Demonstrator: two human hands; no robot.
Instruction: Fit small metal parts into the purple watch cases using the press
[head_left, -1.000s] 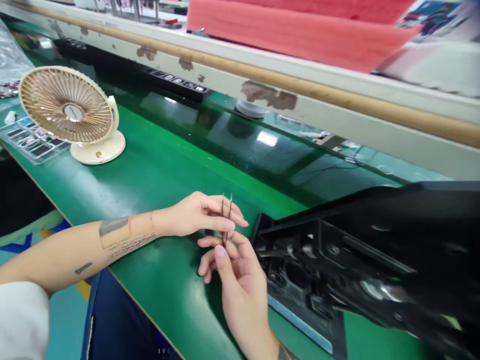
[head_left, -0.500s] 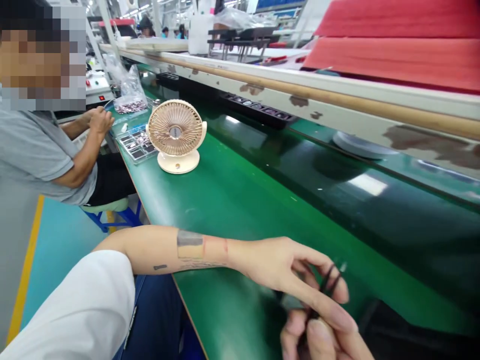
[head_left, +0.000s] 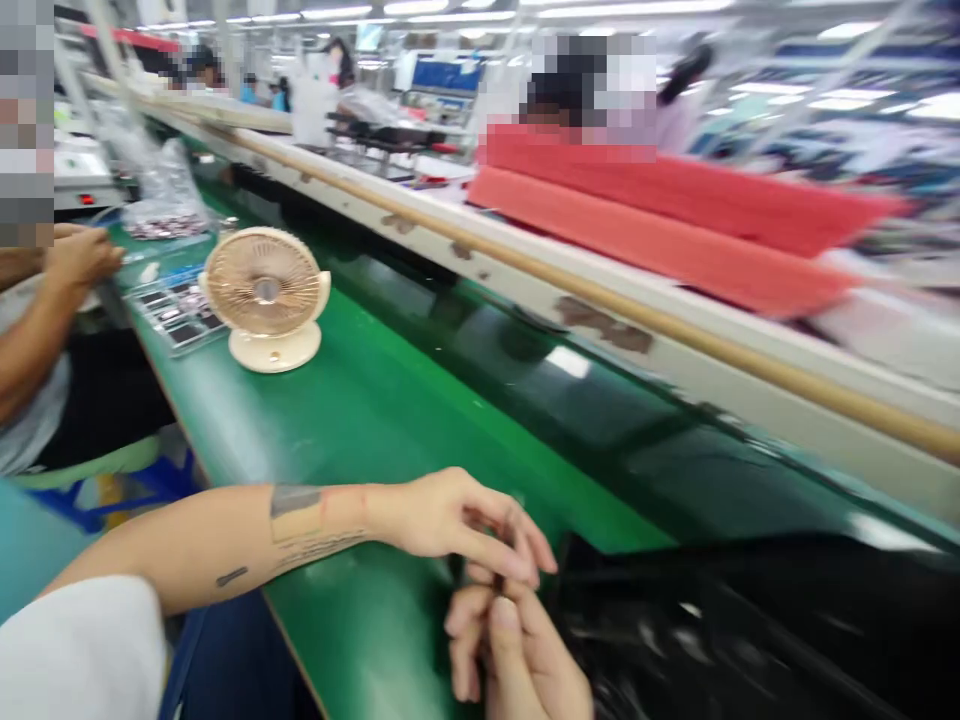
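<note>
My right hand (head_left: 521,645) is closed, with thumb and fingertips pinching a thin dark wire-like piece (head_left: 499,584), mostly hidden between the fingers. Its exact kind is too small and blurred to tell. My left hand (head_left: 461,525) reaches in from the left, its fingers bent and closed around the upper part of the same piece. The fingertips of both hands meet just above the green table (head_left: 367,625). To their right lies a large black plastic bag (head_left: 720,630) with shiny creases.
A cream desk fan (head_left: 264,290) stands farther up the table, beside a clear compartment tray (head_left: 176,318) and a plastic bag of small parts (head_left: 166,205). A co-worker's hand (head_left: 82,252) is at the left. Along the far side runs a raised rail (head_left: 637,315), with red sheets (head_left: 660,220) behind it.
The view has swung right, so the fan and co-worker sit farther left and more of the black bag shows. My hands have come closer together, with less of the dark wire-like piece visible.
</note>
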